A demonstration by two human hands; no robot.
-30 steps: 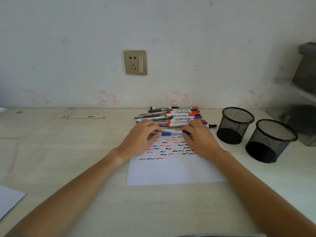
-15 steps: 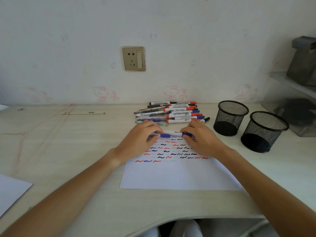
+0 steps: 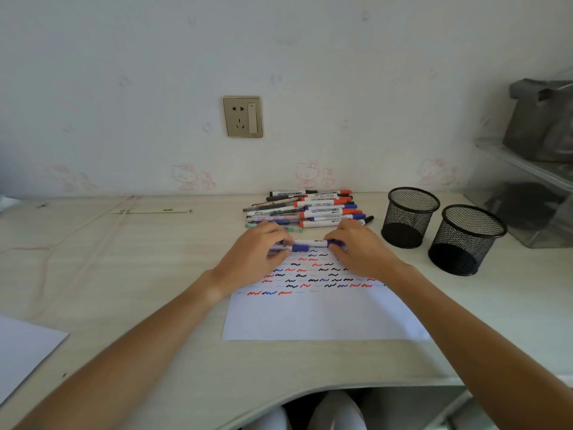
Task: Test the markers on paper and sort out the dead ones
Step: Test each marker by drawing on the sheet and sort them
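Head view: your left hand (image 3: 254,256) and right hand (image 3: 361,252) pinch a blue marker (image 3: 310,243) over the paper (image 3: 322,318); the marker pile (image 3: 310,209) and two mesh cups (image 3: 409,217) crowd the tabletop's far edge.

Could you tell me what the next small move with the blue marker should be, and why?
Probably pull the cap off. Both hands, left and right, grip the blue marker by its ends, level over the top of the paper, and no tip shows. It cannot be tested until uncapped.

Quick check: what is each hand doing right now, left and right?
Left hand: fingers curled round the cap end of the white-barrelled blue marker.
Right hand: fingers grip the same marker's other end.
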